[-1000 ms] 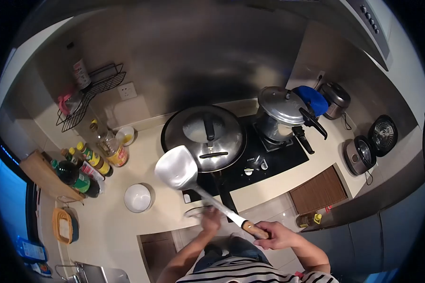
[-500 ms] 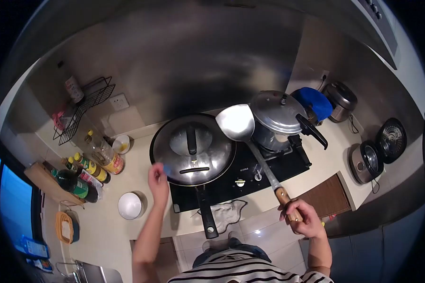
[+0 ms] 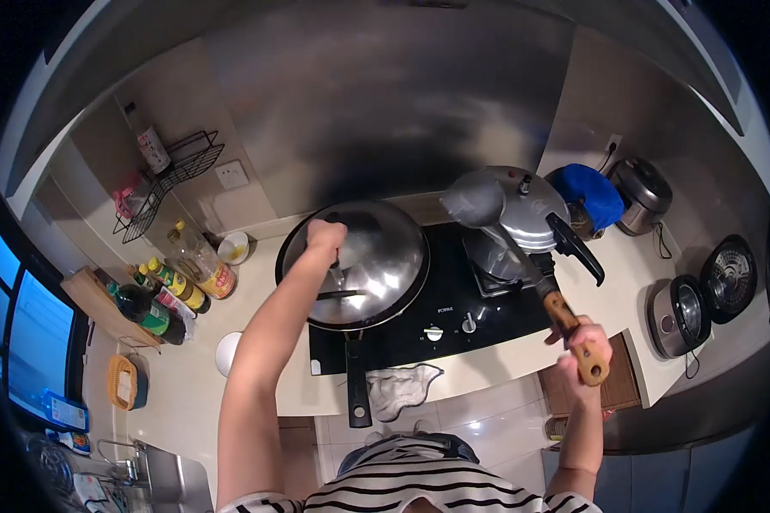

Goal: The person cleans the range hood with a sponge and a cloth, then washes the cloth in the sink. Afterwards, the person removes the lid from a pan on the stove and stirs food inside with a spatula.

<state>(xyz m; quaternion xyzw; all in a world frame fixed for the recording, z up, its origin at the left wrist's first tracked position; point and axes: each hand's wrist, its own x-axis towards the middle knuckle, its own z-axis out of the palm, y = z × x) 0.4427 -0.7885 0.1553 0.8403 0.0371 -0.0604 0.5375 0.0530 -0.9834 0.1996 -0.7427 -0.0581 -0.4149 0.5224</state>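
My left hand is closed round the handle on top of a domed metal lid, which sits over a dark wok on the left of the black stove. The wok's long handle points toward me, and its contents are hidden. In my right hand is the wooden handle of a wok spatula. Its metal blade is raised and overlaps the pressure cooker on the right burner in this view.
A white cloth lies at the counter's front edge. Several bottles and a small bowl stand left of the stove. A white bowl is partly behind my left forearm. At right are a rice cooker and an open-lidded appliance.
My left hand has moved up from the wok's near-left edge and taken hold of the lid handle. My right hand has shifted right and up, turning the spatula so its blade hangs over the cooker.
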